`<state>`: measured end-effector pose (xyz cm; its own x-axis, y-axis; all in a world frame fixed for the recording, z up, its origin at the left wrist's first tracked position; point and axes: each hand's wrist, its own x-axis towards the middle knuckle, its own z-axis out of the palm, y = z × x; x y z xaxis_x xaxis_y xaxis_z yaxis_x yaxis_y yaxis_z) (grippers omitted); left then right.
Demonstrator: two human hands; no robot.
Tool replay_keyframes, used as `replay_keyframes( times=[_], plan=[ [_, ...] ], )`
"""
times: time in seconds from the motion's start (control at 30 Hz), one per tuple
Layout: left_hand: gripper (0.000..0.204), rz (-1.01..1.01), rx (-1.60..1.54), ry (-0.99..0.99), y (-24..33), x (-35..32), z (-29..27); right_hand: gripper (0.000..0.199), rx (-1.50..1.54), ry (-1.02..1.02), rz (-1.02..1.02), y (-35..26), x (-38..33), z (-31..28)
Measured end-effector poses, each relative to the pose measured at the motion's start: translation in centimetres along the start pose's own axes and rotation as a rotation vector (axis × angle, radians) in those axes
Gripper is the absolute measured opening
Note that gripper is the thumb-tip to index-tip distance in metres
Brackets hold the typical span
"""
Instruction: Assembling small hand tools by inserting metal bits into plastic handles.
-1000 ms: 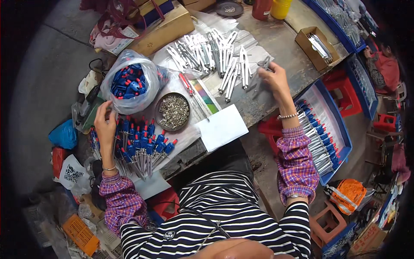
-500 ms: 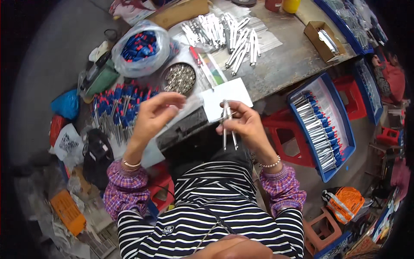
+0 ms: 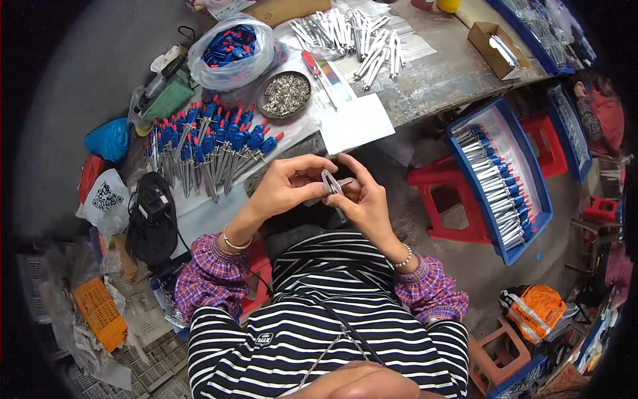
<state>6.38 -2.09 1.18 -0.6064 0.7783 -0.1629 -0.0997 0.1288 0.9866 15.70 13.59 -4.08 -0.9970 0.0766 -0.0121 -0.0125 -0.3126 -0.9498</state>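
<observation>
In front of my waist, both hands meet over a silver metal drawing compass (image 3: 331,181), its two legs partly hidden by my fingers. My right hand (image 3: 362,199) is closed on it, thumb pressed against the metal. From the other side my left hand (image 3: 292,186) pinches at the same piece with thumb and fingertips; whether it holds a small part there is hidden. Left of my hands, on the table, lie several compasses with blue heads and red tips (image 3: 206,143). A round dish (image 3: 309,100) of small metal parts stands beyond my left hand.
A clear bag (image 3: 266,76) of blue parts stands behind the dish. White card (image 3: 359,126) lies at the table edge, bare silver legs (image 3: 379,60) farther back. At right, a blue tray (image 3: 541,199) of finished-looking compasses rests near a red stool (image 3: 432,176).
My left hand has moved right and in to meet my right hand. The compass, held legs-down in the right hand before, is now turned and gripped between both hands.
</observation>
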Motion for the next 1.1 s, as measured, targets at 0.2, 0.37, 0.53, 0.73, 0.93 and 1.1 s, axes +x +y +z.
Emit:
replay_keyframes(
  times=[0.2, 0.37, 0.53, 0.73, 0.93, 1.1],
  plan=[
    [0.023, 0.057, 0.073, 0.172, -1.4, -0.8, 0.6, 0.057, -0.164, -0.014, 0.014, 0.0, -0.9, 0.4],
    [0.022, 0.041, -0.1, 0.212, -2.0, -0.5, 0.2, 0.031, 0.087, -0.257, 0.29, 0.7, -0.7, -0.8],
    [0.024, -0.091, -0.17, 0.136, -1.8, 0.7, -0.7, 0.024, 0.161, -0.192, 0.381, 0.8, -0.1, -1.2],
    [0.025, -0.247, -0.23, 0.017, -2.8, 2.6, -1.8, 0.02, 0.293, -0.209, 0.54, 2.1, 0.9, -2.6],
    [0.021, -0.264, -0.236, -0.003, -3.4, 3.5, -2.2, 0.028, 0.504, -0.252, 0.601, 3.4, 1.3, -3.5],
    [0.021, -0.303, -0.244, -0.009, -3.5, 3.3, -2.3, 0.038, 0.63, -0.279, 0.655, 3.9, 1.5, -3.8]
  ],
)
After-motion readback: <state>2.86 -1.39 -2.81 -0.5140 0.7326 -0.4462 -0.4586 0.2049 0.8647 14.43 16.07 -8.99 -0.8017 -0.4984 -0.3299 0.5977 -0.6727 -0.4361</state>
